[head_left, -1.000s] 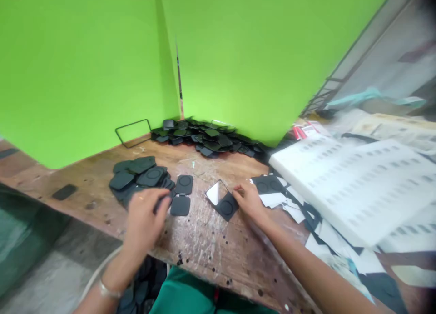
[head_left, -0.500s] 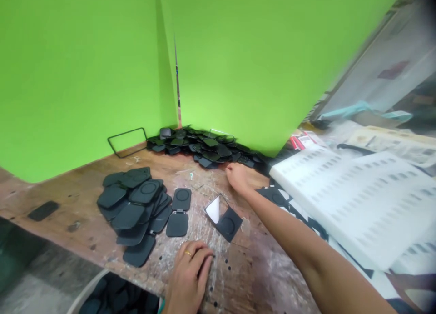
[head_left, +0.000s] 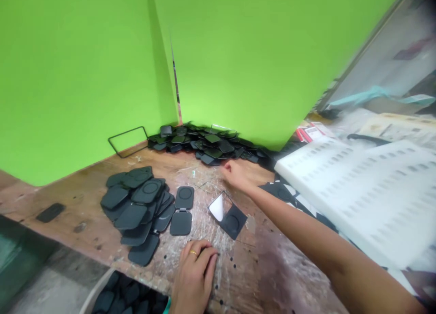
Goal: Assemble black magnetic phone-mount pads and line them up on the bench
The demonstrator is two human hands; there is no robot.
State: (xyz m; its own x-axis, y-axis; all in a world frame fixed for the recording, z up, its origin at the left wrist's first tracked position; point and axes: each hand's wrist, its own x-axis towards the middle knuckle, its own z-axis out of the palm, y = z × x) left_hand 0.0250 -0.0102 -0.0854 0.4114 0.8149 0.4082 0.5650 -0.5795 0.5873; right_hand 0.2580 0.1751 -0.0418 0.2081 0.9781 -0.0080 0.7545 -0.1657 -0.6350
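My left hand [head_left: 195,275], a ring on one finger, rests on the table near its front edge. Its fingers are curled together, and I see nothing in them. My right hand [head_left: 235,175] reaches forward, low over the table, just in front of a heap of black folding pads [head_left: 211,143]. The fingers there are pinched; whether a small thing sits between them is hidden. Between my hands lies a black sheet [head_left: 232,221] with a printed ring and a white patch [head_left: 216,208]. An unfolded black hinged pad [head_left: 181,223] with a ring mark lies left of it.
More folding pads are piled [head_left: 132,214] at the left. A thin black frame [head_left: 127,141] leans against the green panel [head_left: 85,77]. A bin of black pieces [head_left: 119,296] stands below the front edge. White printed sheets [head_left: 361,191] are stacked at right.
My right hand has drawn back slightly from the heap, toward me. The left hand stays on the table. The whole view has shifted a little.
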